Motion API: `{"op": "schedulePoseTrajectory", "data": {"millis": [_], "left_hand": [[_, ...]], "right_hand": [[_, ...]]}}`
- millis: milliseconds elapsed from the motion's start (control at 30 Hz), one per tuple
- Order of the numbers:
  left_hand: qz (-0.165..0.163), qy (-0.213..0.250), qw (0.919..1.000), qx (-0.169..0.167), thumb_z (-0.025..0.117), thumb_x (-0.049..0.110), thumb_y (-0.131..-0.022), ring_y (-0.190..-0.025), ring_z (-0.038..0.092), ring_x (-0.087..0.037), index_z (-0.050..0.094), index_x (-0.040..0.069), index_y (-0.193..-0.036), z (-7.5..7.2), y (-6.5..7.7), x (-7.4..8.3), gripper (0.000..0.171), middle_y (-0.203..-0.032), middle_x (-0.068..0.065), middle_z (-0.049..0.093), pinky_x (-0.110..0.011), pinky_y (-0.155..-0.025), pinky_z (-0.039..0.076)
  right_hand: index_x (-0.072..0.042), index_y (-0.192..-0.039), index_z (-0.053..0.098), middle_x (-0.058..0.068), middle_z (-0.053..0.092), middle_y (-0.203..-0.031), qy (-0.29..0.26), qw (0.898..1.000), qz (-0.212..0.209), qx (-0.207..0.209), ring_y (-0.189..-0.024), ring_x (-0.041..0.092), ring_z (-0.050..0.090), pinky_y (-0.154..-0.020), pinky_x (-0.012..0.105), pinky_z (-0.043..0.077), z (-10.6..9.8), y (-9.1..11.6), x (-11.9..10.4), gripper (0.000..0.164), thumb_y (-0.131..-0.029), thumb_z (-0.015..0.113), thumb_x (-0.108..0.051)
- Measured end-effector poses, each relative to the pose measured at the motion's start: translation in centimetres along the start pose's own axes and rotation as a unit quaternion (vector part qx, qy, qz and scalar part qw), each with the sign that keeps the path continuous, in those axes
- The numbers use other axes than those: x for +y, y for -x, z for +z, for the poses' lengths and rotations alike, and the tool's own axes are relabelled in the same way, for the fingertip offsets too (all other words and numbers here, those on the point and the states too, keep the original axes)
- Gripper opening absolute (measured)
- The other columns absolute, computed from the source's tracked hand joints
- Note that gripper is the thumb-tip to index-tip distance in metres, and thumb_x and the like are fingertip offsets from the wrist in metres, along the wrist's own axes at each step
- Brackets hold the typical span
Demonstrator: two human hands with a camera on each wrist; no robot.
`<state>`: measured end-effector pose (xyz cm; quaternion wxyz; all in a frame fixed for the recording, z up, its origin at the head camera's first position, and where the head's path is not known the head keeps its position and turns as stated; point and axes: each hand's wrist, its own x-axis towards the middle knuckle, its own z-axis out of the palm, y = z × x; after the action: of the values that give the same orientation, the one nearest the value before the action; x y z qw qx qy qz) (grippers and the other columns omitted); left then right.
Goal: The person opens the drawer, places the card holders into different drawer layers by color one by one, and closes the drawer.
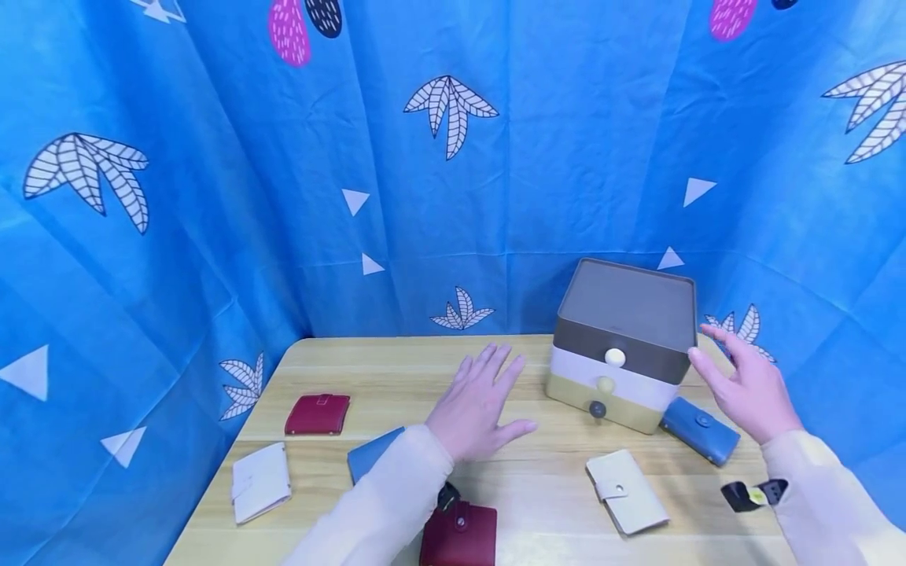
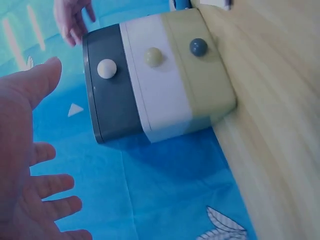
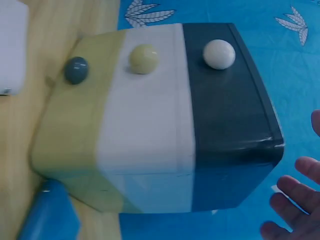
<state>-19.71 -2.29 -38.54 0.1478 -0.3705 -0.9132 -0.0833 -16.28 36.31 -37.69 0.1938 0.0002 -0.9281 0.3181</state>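
Note:
A three-drawer box [image 1: 623,346] stands at the back right, with a dark grey top tier, a white middle and a khaki bottom. Each drawer has a round knob, the top one white [image 3: 219,54]. My right hand [image 1: 750,389] is raised beside the box's right side, fingers spread, holding nothing; the right wrist view shows a gap between fingers and box. Over the middle of the table, left of the box, my left hand [image 1: 477,409] hovers with its fingers extended. A blue wallet [image 1: 701,431] lies against the box's right side, below my right hand.
On the table [image 1: 396,362] lie a red wallet [image 1: 318,414], a white wallet [image 1: 260,482], a blue wallet [image 1: 371,454] partly behind my left sleeve, a dark red wallet [image 1: 467,538] at the front and a cream wallet [image 1: 626,493]. A blue curtain [image 1: 566,157] hangs behind.

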Motion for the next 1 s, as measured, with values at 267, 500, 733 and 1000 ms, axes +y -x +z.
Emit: {"op": "schedulePoseTrajectory", "data": {"millis": [267, 500, 733, 1000], "left_hand": [[0.023, -0.039, 0.9988, -0.015, 0.050, 0.072, -0.084, -0.145, 0.019, -0.029, 0.022, 0.021, -0.154, -0.5, -6.0, 1.4, 0.091, -0.159, -0.008, 0.019, -0.056, -0.110, 0.024], [0.055, -0.083, 0.9947, -0.023, 0.042, 0.075, -0.085, -0.146, 0.013, -0.026, 0.023, 0.023, -0.154, -0.5, -10.5, 2.7, 0.088, -0.158, -0.007, 0.021, -0.048, -0.115, 0.019], [0.059, -0.086, 0.9927, -0.060, 0.041, 0.076, -0.085, -0.147, 0.008, -0.023, 0.021, 0.025, -0.154, 0.7, -13.5, 3.3, 0.089, -0.160, -0.004, 0.016, -0.043, -0.117, 0.014], [0.053, -0.065, 0.9914, -0.100, 0.041, 0.078, -0.084, -0.147, 0.007, -0.021, 0.015, 0.034, -0.154, 2.5, -15.0, 3.7, 0.087, -0.160, 0.002, 0.014, -0.051, -0.115, 0.015]], "right_hand": [[-0.010, -0.153, 0.023, 0.025, 0.016, -0.156, 0.031, 0.998, -0.005, -0.057, -0.140, 0.048, 0.013, -0.097, 0.075, 0.018, -0.7, -4.9, -0.5, 0.073, -0.097, 0.048, -0.050], [-0.006, -0.153, 0.023, 0.027, 0.016, -0.155, 0.079, 0.991, -0.019, -0.106, -0.142, 0.046, 0.007, -0.103, 0.073, 0.011, -1.2, -9.2, -0.6, 0.080, -0.095, 0.048, -0.055], [-0.004, -0.152, 0.023, 0.028, 0.014, -0.155, 0.124, 0.979, -0.037, -0.156, -0.142, 0.046, 0.006, -0.105, 0.070, 0.011, -0.4, -11.6, -0.7, 0.085, -0.093, 0.047, -0.060], [-0.004, -0.152, 0.024, 0.030, 0.014, -0.154, 0.150, 0.970, -0.045, -0.184, -0.140, 0.050, 0.007, -0.106, 0.070, 0.008, 1.4, -12.4, -0.4, 0.087, -0.092, 0.045, -0.063]]}}
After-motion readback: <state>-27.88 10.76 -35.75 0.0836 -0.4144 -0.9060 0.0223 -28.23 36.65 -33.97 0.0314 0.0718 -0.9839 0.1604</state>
